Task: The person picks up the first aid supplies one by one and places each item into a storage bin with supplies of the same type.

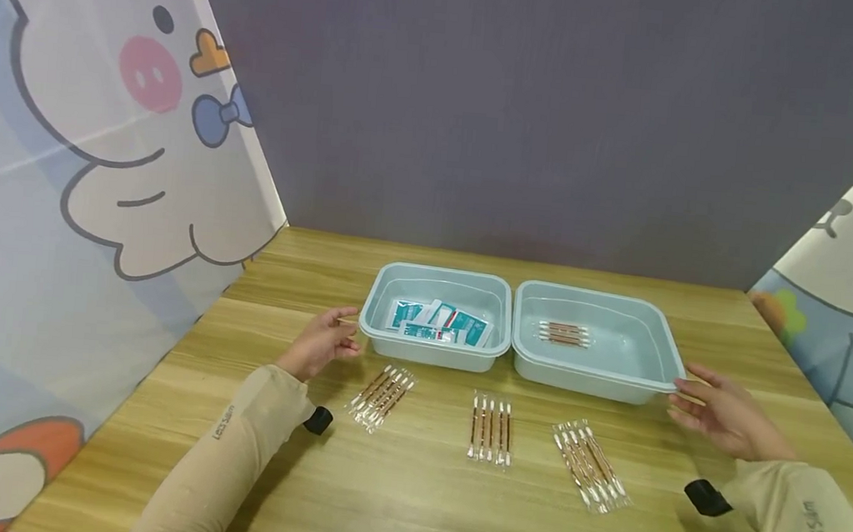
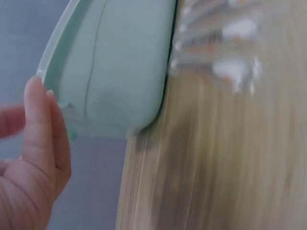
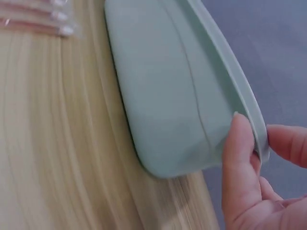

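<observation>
Two pale blue-green plastic basins stand side by side, the left basin (image 1: 431,351) and the right basin (image 1: 589,381). Beside the left basin's outer end is my left hand (image 1: 323,343), its fingers extended with fingertips right at the rim. At the right basin's outer corner, my right hand (image 1: 726,413) pinches the rim (image 3: 256,112) between thumb and finger. Inside the left basin lie several teal-and-white sachets (image 1: 445,333). The right basin contains a clear pack of brown-stemmed cotton swabs (image 1: 564,335).
On the wooden table (image 1: 407,507), in front of the basins, lie three more swab packs: a left pack (image 1: 381,396), a middle pack (image 1: 491,428) and a right pack (image 1: 591,465). A grey panel (image 1: 498,121) rises behind, with cartoon-printed cloth (image 1: 101,190) at the sides.
</observation>
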Demonstrator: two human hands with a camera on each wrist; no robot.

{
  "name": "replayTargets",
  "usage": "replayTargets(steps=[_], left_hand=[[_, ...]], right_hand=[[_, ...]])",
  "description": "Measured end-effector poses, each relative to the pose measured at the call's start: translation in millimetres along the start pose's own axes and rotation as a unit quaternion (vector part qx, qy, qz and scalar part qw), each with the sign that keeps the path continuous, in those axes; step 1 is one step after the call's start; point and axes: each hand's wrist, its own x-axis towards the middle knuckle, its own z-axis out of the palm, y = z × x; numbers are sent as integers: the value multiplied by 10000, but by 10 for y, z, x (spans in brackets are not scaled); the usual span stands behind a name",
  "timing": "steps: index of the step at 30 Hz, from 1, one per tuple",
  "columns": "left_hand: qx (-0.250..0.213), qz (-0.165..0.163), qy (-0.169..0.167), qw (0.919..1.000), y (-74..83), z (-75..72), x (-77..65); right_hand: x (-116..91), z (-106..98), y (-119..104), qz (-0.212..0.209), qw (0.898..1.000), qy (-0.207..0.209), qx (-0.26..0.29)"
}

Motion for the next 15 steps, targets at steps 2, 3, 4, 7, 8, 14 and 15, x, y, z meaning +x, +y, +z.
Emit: replayTargets(steps=[2, 3, 4, 7, 8, 14, 15], left_hand=[[371, -50, -155, 9992, 2, -38, -11], [570, -91, -247, 9980, -10, -56, -18], [782, -131, -333, 9963, -24, -74, -26], [1420, -157, -545, 9882, -60, -125, -48], [1600, -154, -560, 9854, -68, -141, -54], [2874, -36, -625, 9558, -68, -191, -91], [3003, -62, -673, 9514, -68, -188, -97]], right_hand=[[-9, 7, 31, -154, 9977, -412, 518], [-12, 8, 52, -220, 9940, -683, 830], [-17, 9, 77, -263, 9878, -970, 1192], [-31, 23, 156, -356, 9650, -1483, 2132], [-32, 36, 178, -405, 9605, -1481, 2321], [-11, 134, 223, -641, 9628, -342, 2602], [-6, 145, 223, -625, 9627, -174, 2628]])
